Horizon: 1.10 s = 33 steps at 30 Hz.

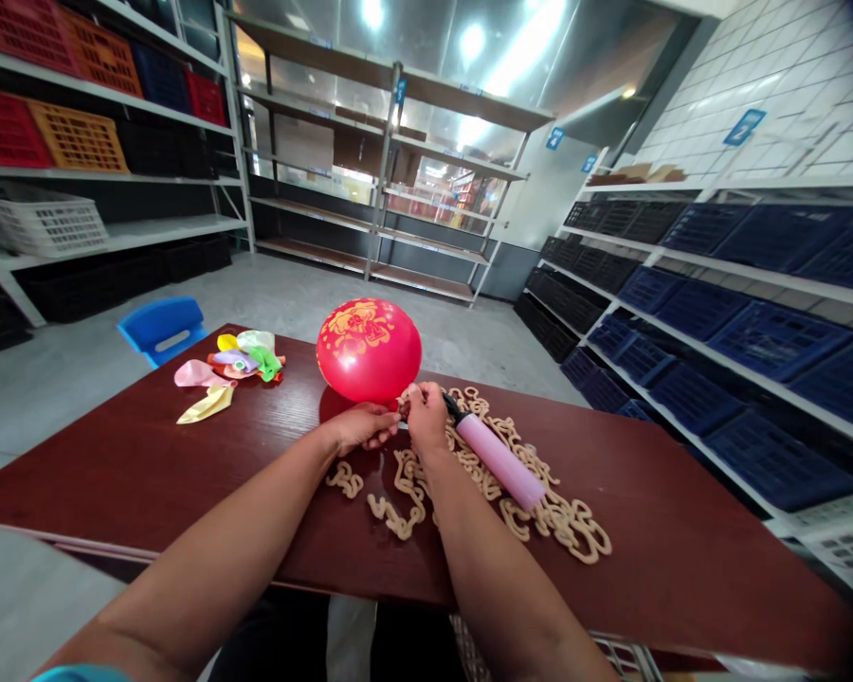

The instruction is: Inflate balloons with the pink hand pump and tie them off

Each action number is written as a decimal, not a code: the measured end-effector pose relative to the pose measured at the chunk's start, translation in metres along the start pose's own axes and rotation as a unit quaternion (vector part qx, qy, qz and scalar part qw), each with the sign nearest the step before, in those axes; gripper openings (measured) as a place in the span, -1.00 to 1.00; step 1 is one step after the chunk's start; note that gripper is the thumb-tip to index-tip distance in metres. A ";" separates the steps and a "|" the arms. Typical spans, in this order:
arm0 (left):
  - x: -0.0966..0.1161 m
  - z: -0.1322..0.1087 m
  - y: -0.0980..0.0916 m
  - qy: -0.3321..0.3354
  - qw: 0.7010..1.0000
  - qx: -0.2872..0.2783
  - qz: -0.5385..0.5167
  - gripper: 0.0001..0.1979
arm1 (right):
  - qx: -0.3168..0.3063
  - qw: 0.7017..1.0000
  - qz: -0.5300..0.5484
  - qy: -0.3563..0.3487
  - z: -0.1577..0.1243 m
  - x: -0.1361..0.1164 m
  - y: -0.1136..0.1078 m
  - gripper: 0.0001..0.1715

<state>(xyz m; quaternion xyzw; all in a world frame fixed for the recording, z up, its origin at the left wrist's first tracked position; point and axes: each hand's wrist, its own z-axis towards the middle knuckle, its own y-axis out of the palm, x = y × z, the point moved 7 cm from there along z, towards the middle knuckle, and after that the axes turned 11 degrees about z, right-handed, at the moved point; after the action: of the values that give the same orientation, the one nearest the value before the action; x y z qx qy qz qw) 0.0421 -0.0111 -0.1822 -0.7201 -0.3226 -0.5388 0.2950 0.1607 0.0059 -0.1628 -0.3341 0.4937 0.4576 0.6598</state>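
An inflated red balloon (368,350) with gold print floats just above the table, its neck end toward me. My left hand (362,428) is closed at the balloon's neck, thumb and fingers pinched together. My right hand (425,412) is closed right beside it, fingertips almost meeting the left ones. A small beige piece shows at the right fingertips, like the beige looped chain (402,521) on the table below. The fingers hide most of the neck. A pink hand pump (501,461) with a black nozzle end lies on the beige loops to the right of my right hand.
Several deflated balloons (231,369) in mixed colours lie at the table's left. A blue chair (162,327) stands behind the brown table (646,511). Shelves with crates (760,336) line both sides, and a metal rack (384,170) stands at the back.
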 end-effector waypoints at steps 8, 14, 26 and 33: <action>-0.004 0.001 -0.022 -0.021 0.978 0.048 -0.202 -0.61 | -0.067 0.996 -0.055 -0.006 -0.008 -0.005 0.014 -0.82; -0.013 0.006 -0.047 0.017 0.958 0.201 -0.203 -0.68 | -0.174 0.972 -0.143 -0.071 -0.015 -0.003 0.031 -0.86; 0.015 0.030 -0.056 0.017 0.935 0.326 -0.134 -0.78 | -0.258 0.923 -0.277 -0.071 -0.020 0.002 0.040 -0.85; 0.039 0.055 -0.056 0.059 0.948 0.255 -0.182 -0.31 | -0.255 0.923 -0.281 -0.061 -0.021 0.003 0.037 -0.84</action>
<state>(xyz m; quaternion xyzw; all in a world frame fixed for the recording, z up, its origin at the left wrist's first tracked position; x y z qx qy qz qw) 0.0380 0.0717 -0.1539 -0.5163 -0.5573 -0.5245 0.3844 0.1189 0.0015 -0.1712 -0.5877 0.2048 0.3833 0.6825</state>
